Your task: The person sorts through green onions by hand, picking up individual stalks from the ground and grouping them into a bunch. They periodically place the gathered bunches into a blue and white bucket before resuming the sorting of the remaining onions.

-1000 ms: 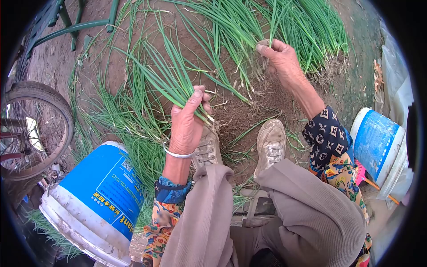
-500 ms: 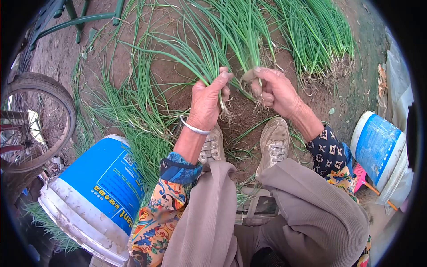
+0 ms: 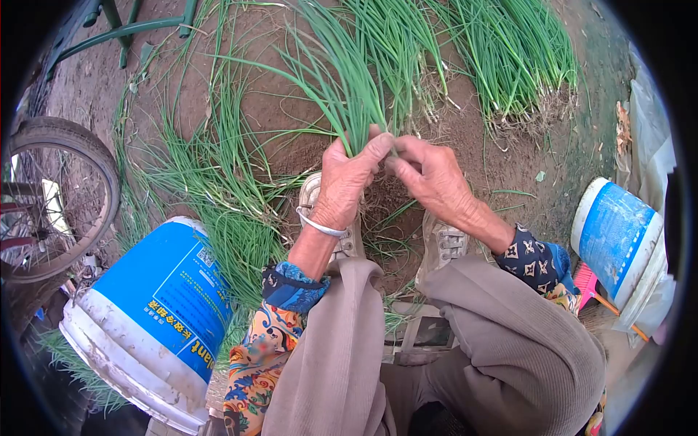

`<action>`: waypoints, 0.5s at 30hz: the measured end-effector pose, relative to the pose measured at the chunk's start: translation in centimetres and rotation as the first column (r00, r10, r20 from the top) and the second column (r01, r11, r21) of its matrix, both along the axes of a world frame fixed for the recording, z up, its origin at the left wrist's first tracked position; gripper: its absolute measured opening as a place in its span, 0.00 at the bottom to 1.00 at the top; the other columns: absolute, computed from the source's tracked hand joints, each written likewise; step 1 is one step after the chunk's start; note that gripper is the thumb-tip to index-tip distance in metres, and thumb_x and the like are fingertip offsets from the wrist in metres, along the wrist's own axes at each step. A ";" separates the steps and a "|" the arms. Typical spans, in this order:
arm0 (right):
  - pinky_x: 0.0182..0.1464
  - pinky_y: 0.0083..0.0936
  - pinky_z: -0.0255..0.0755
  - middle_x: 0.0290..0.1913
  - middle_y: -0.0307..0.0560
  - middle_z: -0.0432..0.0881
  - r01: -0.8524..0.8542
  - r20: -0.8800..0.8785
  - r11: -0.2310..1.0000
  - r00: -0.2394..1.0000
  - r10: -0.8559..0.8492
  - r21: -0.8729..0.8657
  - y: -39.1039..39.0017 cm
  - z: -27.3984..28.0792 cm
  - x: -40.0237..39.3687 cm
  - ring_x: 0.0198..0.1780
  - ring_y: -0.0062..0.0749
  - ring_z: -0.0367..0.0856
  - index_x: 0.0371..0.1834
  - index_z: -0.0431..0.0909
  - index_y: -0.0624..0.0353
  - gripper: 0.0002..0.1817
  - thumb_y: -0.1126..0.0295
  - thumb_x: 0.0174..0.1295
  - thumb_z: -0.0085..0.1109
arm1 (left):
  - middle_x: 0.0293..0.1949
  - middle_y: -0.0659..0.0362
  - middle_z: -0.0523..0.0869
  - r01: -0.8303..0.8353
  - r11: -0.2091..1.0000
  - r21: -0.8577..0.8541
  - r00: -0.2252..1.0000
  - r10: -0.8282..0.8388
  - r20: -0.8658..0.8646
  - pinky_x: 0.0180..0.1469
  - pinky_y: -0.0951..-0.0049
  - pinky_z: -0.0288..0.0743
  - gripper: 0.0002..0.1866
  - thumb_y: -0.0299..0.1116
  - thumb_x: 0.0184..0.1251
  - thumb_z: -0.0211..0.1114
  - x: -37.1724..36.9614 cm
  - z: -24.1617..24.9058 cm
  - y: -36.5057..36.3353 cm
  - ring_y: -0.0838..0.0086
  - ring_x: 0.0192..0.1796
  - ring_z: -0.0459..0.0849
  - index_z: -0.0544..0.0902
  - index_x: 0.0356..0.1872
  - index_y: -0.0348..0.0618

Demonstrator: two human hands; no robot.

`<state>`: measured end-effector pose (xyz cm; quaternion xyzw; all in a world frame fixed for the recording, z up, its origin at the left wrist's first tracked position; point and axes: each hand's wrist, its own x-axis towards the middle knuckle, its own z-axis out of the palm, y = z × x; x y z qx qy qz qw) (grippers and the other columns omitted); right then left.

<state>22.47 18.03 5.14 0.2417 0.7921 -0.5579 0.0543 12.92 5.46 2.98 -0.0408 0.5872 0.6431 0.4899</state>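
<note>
A bunch of spring onions (image 3: 349, 91) with long green leaves is gripped in my left hand (image 3: 345, 182), its leaves fanning up and away from me. My right hand (image 3: 435, 180) has come against the left fingertips, its thumb and fingers pinched at the lower end of the bunch. The fingers cover the bulbs and roots there. Just beyond my hands, more spring onions (image 3: 398, 54) lie on the soil with their roots toward me. To their right is a thick, lined-up pile (image 3: 509, 58) with dense, dirty roots.
Loose spring onions (image 3: 211, 163) spread over the soil at the left. Blue-and-white buckets stand at left (image 3: 163, 291) and right (image 3: 618, 236). A bicycle wheel (image 3: 109, 174), green metal legs (image 3: 120, 35), a pink brush (image 3: 584, 282) and plastic sheeting (image 3: 651, 138) lie around. My shoes (image 3: 445, 243) are below my hands.
My right hand has moved left to meet my left hand, and their fingertips now come together at the bunch. The roots that hung below my left hand are now hidden.
</note>
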 end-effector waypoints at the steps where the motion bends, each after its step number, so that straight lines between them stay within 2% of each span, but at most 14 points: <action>1: 0.33 0.31 0.75 0.28 0.53 0.83 -0.070 -0.070 0.996 0.995 0.074 0.059 -0.6 0.0 -0.2 0.29 0.30 0.83 0.45 0.75 0.64 0.12 0.69 0.62 0.56 | 0.32 0.66 0.82 -0.039 0.999 0.002 0.999 0.039 0.023 0.25 0.84 0.62 0.12 0.39 0.65 0.67 0.4 -0.1 0.1 0.87 0.26 0.70 0.82 0.42 0.42; 2: 0.34 0.33 0.75 0.26 0.52 0.81 -0.137 0.026 0.987 0.990 0.136 0.081 -0.5 0.6 -0.1 0.28 0.35 0.82 0.43 0.75 0.64 0.11 0.70 0.62 0.56 | 0.32 0.66 0.82 -0.079 0.997 0.003 0.996 0.079 0.047 0.26 0.84 0.62 0.13 0.40 0.65 0.66 0.7 -0.3 0.1 0.87 0.26 0.70 0.82 0.42 0.42; 3: 0.34 0.33 0.74 0.26 0.53 0.81 -0.054 0.033 0.995 0.998 0.052 0.082 -0.4 0.3 0.0 0.27 0.36 0.82 0.43 0.75 0.64 0.10 0.70 0.61 0.55 | 0.33 0.66 0.83 -0.121 0.993 0.001 0.990 0.120 0.071 0.26 0.83 0.62 0.13 0.41 0.65 0.66 0.9 -0.3 0.0 0.87 0.26 0.70 0.82 0.42 0.42; 4: 0.34 0.34 0.74 0.26 0.53 0.80 0.026 0.038 0.996 0.999 -0.029 0.082 -0.2 -0.1 0.0 0.27 0.37 0.82 0.42 0.76 0.64 0.10 0.71 0.61 0.55 | 0.34 0.65 0.84 -0.056 0.997 -0.052 0.998 0.056 -0.006 0.28 0.83 0.64 0.14 0.44 0.66 0.65 0.3 -0.3 -0.6 0.86 0.28 0.73 0.82 0.40 0.43; 5: 0.34 0.34 0.74 0.25 0.53 0.80 0.105 0.042 0.991 0.993 -0.109 0.081 0.3 -0.6 -0.1 0.27 0.38 0.81 0.42 0.76 0.64 0.10 0.71 0.61 0.55 | 0.33 0.64 0.84 -0.065 0.996 -0.059 0.998 0.064 -0.017 0.29 0.83 0.65 0.14 0.44 0.66 0.64 -0.2 -0.3 -1.2 0.85 0.29 0.74 0.82 0.39 0.43; 6: 0.33 0.33 0.74 0.26 0.53 0.80 0.127 0.042 0.981 0.990 -0.134 0.148 0.9 -1.1 -0.3 0.26 0.38 0.80 0.40 0.77 0.64 0.09 0.71 0.60 0.54 | 0.33 0.64 0.84 -0.072 0.995 -0.064 0.997 0.070 -0.028 0.30 0.82 0.66 0.14 0.45 0.67 0.64 -0.6 -0.2 -1.6 0.84 0.29 0.75 0.82 0.39 0.44; 7: 0.35 0.34 0.74 0.27 0.53 0.81 0.109 0.016 0.972 0.993 -0.115 0.210 1.5 -1.5 -0.6 0.28 0.40 0.81 0.40 0.77 0.64 0.10 0.70 0.61 0.54 | 0.32 0.63 0.84 -0.076 0.995 -0.068 0.997 0.073 -0.039 0.31 0.82 0.67 0.14 0.45 0.67 0.63 -0.9 0.1 -1.8 0.83 0.30 0.76 0.81 0.38 0.44; 8: 0.36 0.35 0.75 0.28 0.53 0.81 0.073 -0.008 0.960 0.997 -0.073 0.269 1.8 -2.1 -0.9 0.30 0.42 0.81 0.39 0.78 0.64 0.10 0.69 0.60 0.54 | 0.31 0.62 0.83 -0.189 0.978 -0.087 0.982 0.186 -0.038 0.33 0.80 0.69 0.14 0.45 0.68 0.63 -0.5 0.4 -1.6 0.81 0.32 0.78 0.81 0.38 0.44; 9: 0.37 0.37 0.75 0.29 0.53 0.82 0.039 -0.030 0.944 0.999 -0.031 0.328 1.9 -2.5 -1.3 0.31 0.44 0.82 0.38 0.78 0.64 0.10 0.68 0.60 0.54 | 0.31 0.62 0.83 -0.195 0.978 -0.067 0.981 0.194 -0.018 0.33 0.80 0.69 0.14 0.44 0.68 0.63 -0.6 0.3 -1.8 0.80 0.31 0.78 0.80 0.39 0.44; 12: 0.39 0.39 0.74 0.30 0.54 0.82 -0.109 0.110 0.856 0.992 0.061 0.506 1.6 -3.1 -2.6 0.33 0.47 0.82 0.35 0.79 0.63 0.11 0.65 0.57 0.57 | 0.32 0.61 0.83 -0.209 0.977 -0.030 0.977 0.210 0.033 0.34 0.79 0.71 0.13 0.43 0.69 0.62 -0.5 -0.2 -2.0 0.79 0.32 0.79 0.80 0.40 0.42; 15: 0.39 0.38 0.75 0.28 0.53 0.81 -0.102 0.198 0.940 0.979 0.037 0.327 2.4 -2.9 -3.3 0.33 0.45 0.82 0.34 0.78 0.64 0.13 0.64 0.53 0.60 | 0.34 0.59 0.83 -0.234 0.972 -0.036 0.971 0.235 0.033 0.35 0.77 0.74 0.13 0.41 0.69 0.62 -0.8 -0.3 -2.3 0.79 0.32 0.80 0.80 0.41 0.41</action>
